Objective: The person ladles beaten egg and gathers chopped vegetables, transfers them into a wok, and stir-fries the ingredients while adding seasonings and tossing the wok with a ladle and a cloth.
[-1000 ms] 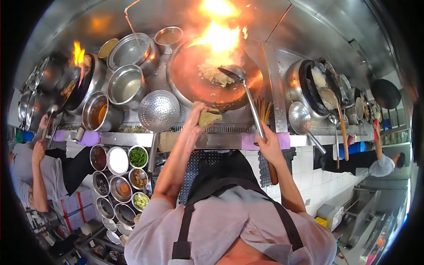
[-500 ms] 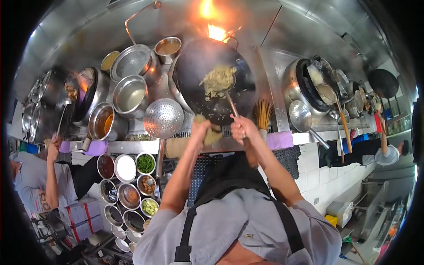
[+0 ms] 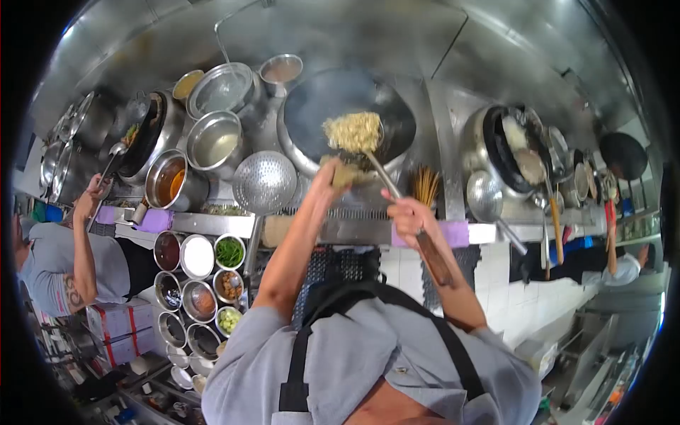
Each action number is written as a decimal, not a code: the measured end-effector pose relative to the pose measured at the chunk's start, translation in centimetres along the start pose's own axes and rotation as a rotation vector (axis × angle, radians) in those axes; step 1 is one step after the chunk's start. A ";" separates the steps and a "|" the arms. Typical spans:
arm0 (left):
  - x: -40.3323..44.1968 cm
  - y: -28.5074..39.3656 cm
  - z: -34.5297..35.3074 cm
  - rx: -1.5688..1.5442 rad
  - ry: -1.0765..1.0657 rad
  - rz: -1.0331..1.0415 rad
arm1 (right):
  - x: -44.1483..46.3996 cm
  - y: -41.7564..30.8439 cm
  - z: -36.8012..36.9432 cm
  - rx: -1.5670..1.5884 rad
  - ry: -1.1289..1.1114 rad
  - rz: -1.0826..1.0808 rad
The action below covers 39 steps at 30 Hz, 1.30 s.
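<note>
My left hand (image 3: 328, 182) is closed on a folded tan cloth (image 3: 346, 174) at the near rim of a large black wok (image 3: 306, 100). The fingers are partly hidden by the cloth. My right hand (image 3: 409, 219) wraps round the handle of a long ladle (image 3: 383, 174), whose wooden end sticks out below the fist. At the ladle's head, over the wok, sits a pale yellow heap of food (image 3: 352, 132) that looks like noodles. Hazy steam hangs over the wok.
Left of the wok are a perforated strainer (image 3: 264, 184), a pot of amber liquid (image 3: 168, 185) and more pots. A bamboo brush (image 3: 426, 186) stands to the right. Ingredient bowls (image 3: 197, 256) fill the lower left. A co-worker (image 3: 78, 258) holds a ladle at another wok.
The tall flame behind the wok is gone from view. My right hand has moved down and right with the ladle; my left hand and cloth have moved up. The food heap looks more compact.
</note>
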State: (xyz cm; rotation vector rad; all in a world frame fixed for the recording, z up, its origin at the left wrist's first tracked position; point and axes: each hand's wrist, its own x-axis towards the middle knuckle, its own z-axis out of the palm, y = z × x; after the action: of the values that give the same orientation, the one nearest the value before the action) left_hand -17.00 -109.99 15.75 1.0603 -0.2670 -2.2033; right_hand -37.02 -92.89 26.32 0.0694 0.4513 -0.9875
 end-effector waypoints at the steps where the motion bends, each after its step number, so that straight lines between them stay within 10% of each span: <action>1: -2.1 0.1 -0.1 0.045 -0.038 0.015 | -0.2 -1.1 0.3 -0.035 0.004 0.000; 12: -7.4 -11.0 -10.5 0.528 0.126 0.734 | -3.4 -4.1 -2.0 -0.071 0.191 0.132; 22: -8.4 -9.5 -9.1 0.161 0.072 0.046 | -2.9 -3.0 -3.1 -0.115 0.169 0.215; 28: -9.9 -14.0 -6.9 0.025 0.080 0.273 | -6.4 -3.2 -5.9 -0.904 0.063 0.024; 39: -22.6 -26.3 -3.2 -0.190 0.372 0.585 | -6.8 -7.5 -9.2 -0.821 -0.042 0.654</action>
State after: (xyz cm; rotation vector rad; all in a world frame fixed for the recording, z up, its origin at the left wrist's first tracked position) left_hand -17.15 -75.22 15.92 1.0926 -0.1674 -1.4543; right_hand -49.45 -89.35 21.82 -0.5149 0.7077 -0.1153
